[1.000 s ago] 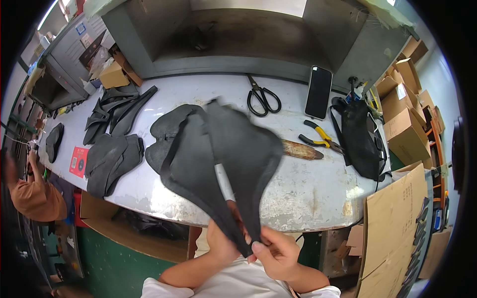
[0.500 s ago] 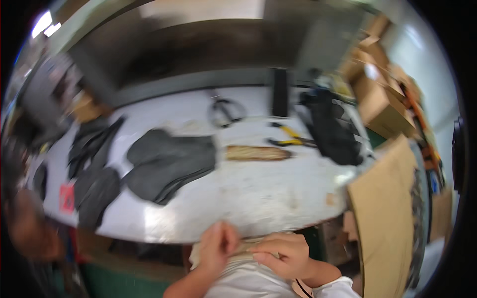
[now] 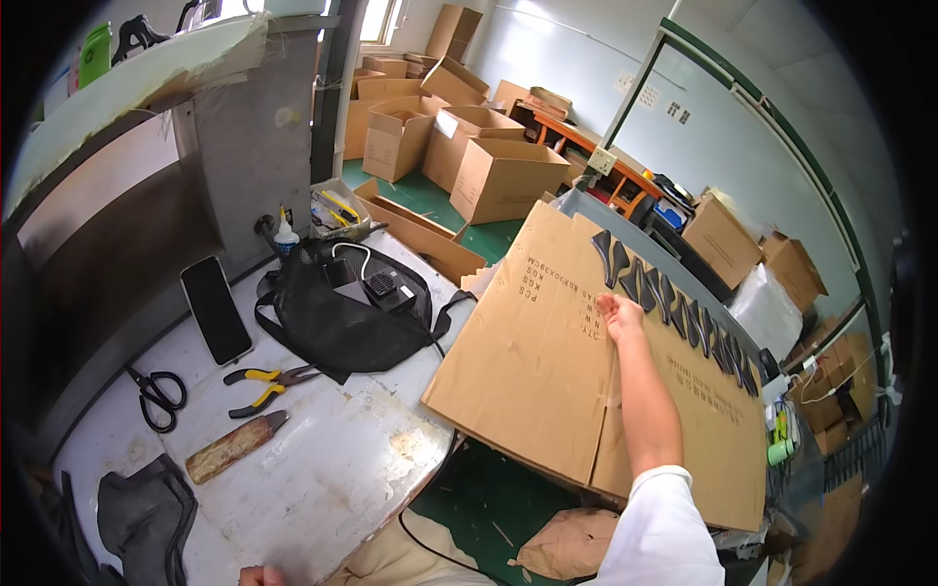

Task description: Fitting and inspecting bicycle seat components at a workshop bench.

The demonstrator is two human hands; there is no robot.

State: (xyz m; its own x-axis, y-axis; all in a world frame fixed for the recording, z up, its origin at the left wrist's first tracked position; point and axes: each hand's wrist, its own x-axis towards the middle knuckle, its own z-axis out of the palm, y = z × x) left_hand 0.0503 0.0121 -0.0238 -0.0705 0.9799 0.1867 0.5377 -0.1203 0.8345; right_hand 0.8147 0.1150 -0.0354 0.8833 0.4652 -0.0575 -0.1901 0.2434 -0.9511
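My right hand (image 3: pixel 622 314) reaches far out over a large brown cardboard sheet (image 3: pixel 518 361). Its fingers look loosely apart, beside the near end of a row of several black, curved, pointed pieces (image 3: pixel 637 285). Nothing shows clearly in those fingers, and contact with the pieces cannot be made out. Only a bit of my left hand (image 3: pixel 262 576) appears at the lower edge, by the table's front; its fingers are mostly cut off. Stacked dark grey cut pieces (image 3: pixel 147 518) lie on the table to its left.
On the white table (image 3: pixel 332 459) lie a wooden-handled tool (image 3: pixel 233 449), yellow-handled pliers (image 3: pixel 269 388), black scissors (image 3: pixel 156 398), a phone (image 3: pixel 217 311) and a black mesh bag (image 3: pixel 342 313). A black cable (image 3: pixel 440 479) hangs off its edge. Open cartons (image 3: pixel 508 181) stand behind.
The view has swung to the right. My right hand has gone from in front of my lap out to the cardboard sheet; my left hand is now mostly out of view.
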